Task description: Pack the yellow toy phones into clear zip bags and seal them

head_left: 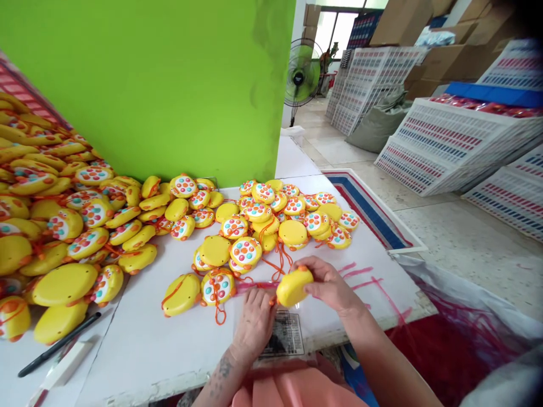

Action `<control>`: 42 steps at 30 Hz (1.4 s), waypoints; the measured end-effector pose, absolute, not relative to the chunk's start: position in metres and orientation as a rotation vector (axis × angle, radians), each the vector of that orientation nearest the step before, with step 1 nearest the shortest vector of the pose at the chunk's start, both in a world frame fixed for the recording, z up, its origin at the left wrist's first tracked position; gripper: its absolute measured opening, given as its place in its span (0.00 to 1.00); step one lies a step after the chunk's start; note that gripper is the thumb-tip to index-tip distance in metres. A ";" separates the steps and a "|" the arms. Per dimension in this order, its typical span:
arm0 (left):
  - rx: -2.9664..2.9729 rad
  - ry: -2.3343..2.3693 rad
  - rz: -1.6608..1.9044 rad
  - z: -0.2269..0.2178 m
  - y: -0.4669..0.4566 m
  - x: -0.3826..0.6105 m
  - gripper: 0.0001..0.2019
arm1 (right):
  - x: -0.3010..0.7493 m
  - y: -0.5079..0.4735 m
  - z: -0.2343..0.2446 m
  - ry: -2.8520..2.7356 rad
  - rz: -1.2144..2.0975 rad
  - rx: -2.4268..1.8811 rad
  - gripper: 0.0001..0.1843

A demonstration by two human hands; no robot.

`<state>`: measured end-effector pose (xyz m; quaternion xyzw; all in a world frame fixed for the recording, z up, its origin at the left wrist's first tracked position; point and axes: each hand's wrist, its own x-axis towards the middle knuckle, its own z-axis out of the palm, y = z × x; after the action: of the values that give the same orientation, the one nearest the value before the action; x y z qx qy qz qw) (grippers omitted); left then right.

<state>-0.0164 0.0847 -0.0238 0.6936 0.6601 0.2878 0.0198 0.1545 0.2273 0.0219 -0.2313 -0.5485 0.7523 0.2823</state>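
My right hand (328, 282) holds a yellow animal-shaped toy (292, 286) between thumb and fingers, its plain yellow side showing. Close by on the left, my left hand (255, 316) has curled fingers, with the thumb side at the toy's orange end; what they pinch is hidden. Below the hands is a black printed patch (285, 333) near the table edge. Just left of my left hand lies a similar toy (217, 286), its white face with coloured dots up and an orange cord across it. Another toy (181, 295) lies plain side up beside it.
More toys (258, 212) are heaped behind my hands, and a big pile (63, 226) fills the left. A green panel (169, 85) stands behind. A black pen (59, 345) lies at front left. Pink strips (360, 282) lie right. White crates (445, 147) stand on the floor.
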 end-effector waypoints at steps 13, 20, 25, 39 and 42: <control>2.111 2.126 1.161 -0.024 0.081 -0.021 0.04 | 0.095 0.214 0.013 -2.396 1.332 -0.587 0.19; 2.020 2.193 1.212 -0.021 0.083 -0.020 0.03 | 0.114 0.220 0.009 -2.241 0.999 -0.872 0.18; 1.820 1.950 1.198 -0.017 0.088 -0.023 0.05 | 0.144 0.221 0.005 -2.388 0.952 -1.134 0.18; 1.663 1.974 0.942 0.015 0.081 -0.023 0.08 | 0.117 0.184 -0.001 -2.154 1.139 -0.966 0.23; 1.673 2.024 1.140 0.010 0.076 -0.028 0.08 | 0.118 0.181 0.000 -2.058 1.188 -0.891 0.22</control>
<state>-0.0278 0.0761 0.0099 0.5788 0.7001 0.3944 0.1391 0.1179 0.1815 -0.0002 -0.3354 -0.7743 0.4468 0.2971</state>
